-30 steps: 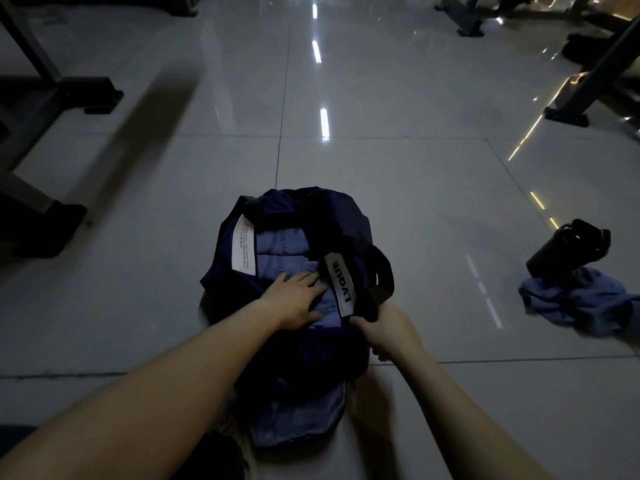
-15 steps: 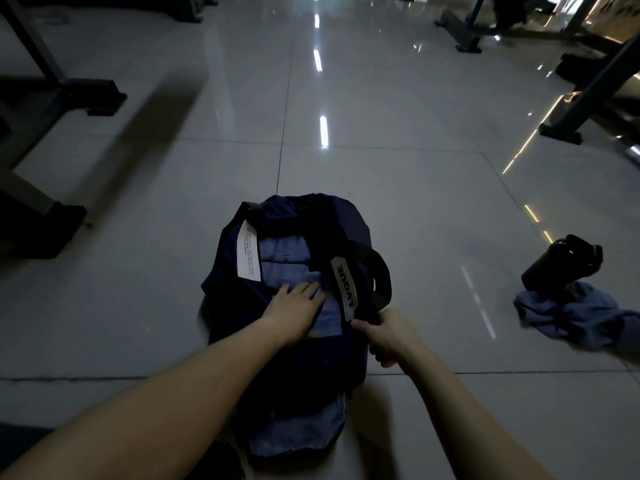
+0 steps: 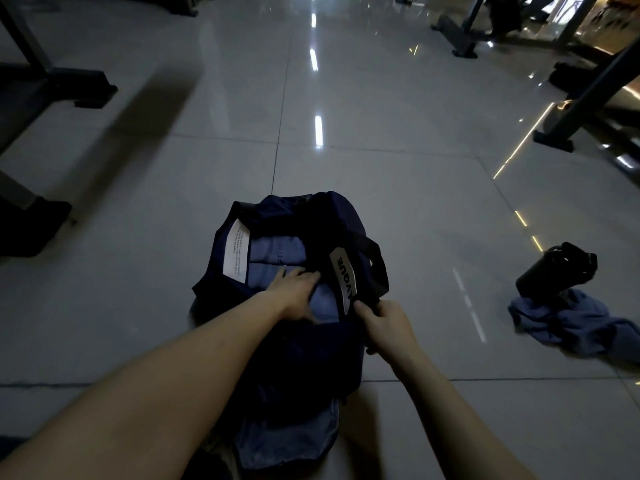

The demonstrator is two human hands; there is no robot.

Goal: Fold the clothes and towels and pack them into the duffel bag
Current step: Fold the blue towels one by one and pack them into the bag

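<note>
Duffel bag lies lengthwise away from the person, the unfolded crumpled cloth sits well off to its right, so nearer the right hand, which grips the strap, while the flat left hand presses the folded clothes inside.

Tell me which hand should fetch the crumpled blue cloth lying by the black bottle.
Right. The crumpled blue cloth lies to the right of the duffel bag, nearer the right hand, which probably need only release the black strap. The left hand presses the folded clothes inside the bag.
</note>
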